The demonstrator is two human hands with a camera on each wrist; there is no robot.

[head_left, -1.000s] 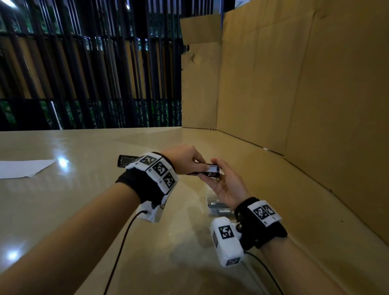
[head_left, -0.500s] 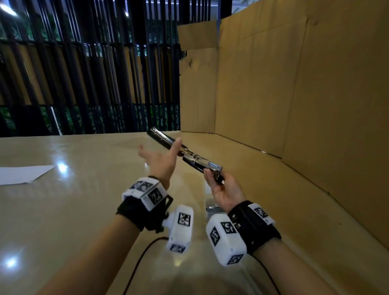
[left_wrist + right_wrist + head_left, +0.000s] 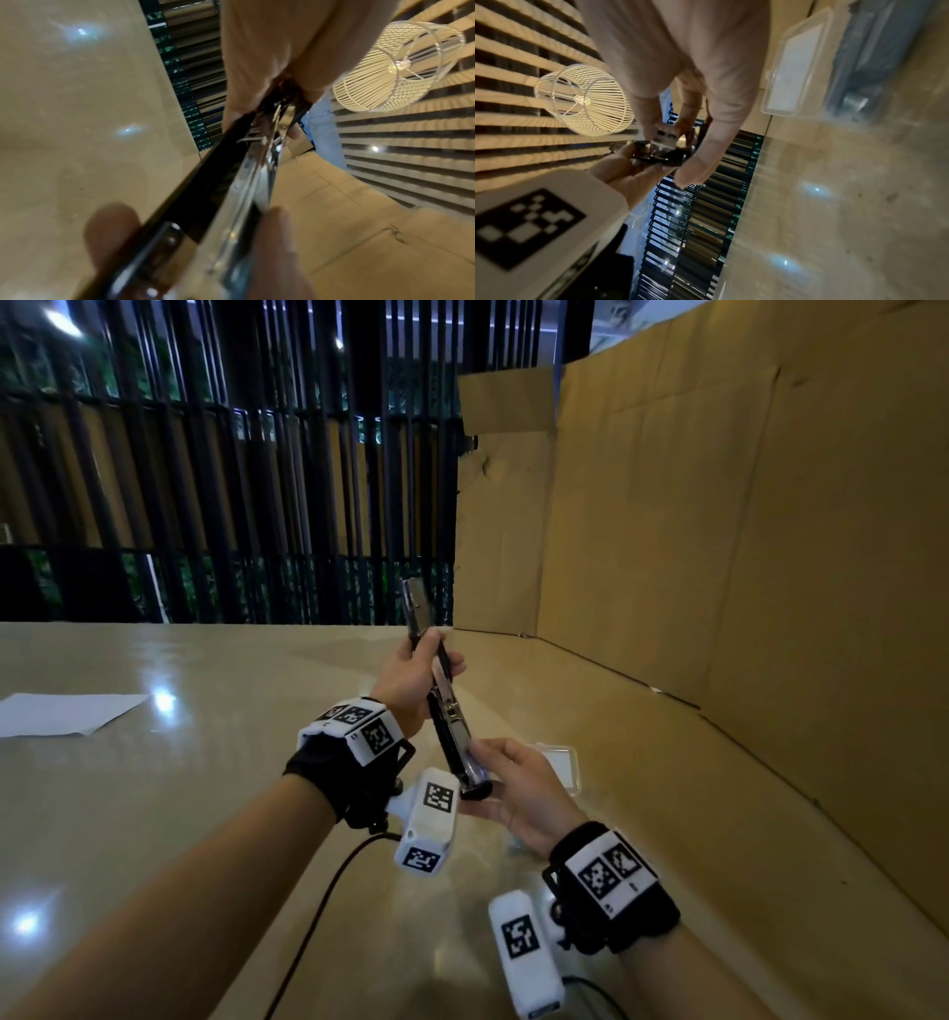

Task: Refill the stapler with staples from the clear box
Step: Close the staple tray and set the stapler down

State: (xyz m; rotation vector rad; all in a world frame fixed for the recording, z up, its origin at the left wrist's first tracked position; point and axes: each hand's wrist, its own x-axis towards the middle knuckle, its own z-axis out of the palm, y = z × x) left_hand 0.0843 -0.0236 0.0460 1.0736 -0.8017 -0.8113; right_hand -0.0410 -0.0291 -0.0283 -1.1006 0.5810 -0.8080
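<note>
A black and chrome stapler (image 3: 445, 711) is held above the table, swung wide open into one long line that points away from me. My left hand (image 3: 418, 667) grips its far half, fingers curled round it, with the far end sticking out past the fingers. My right hand (image 3: 506, 775) holds the near chrome magazine end between thumb and fingers. In the left wrist view the stapler (image 3: 231, 192) runs between thumb and finger, its spring showing. The clear box (image 3: 557, 765) lies on the table just behind my right hand, also visible in the right wrist view as the clear box (image 3: 799, 65).
A tall cardboard wall (image 3: 744, 546) lines the table's right side and back corner. A white sheet of paper (image 3: 67, 713) lies at the far left. Black slatted railings (image 3: 231, 480) stand behind the glossy beige table (image 3: 179, 814). Cables trail from both wrist cameras near me.
The stapler swung from lying flat to steeply raised and unfolded. My left hand went from an open palm under it to gripping its far half. My right hand moved nearer to me.
</note>
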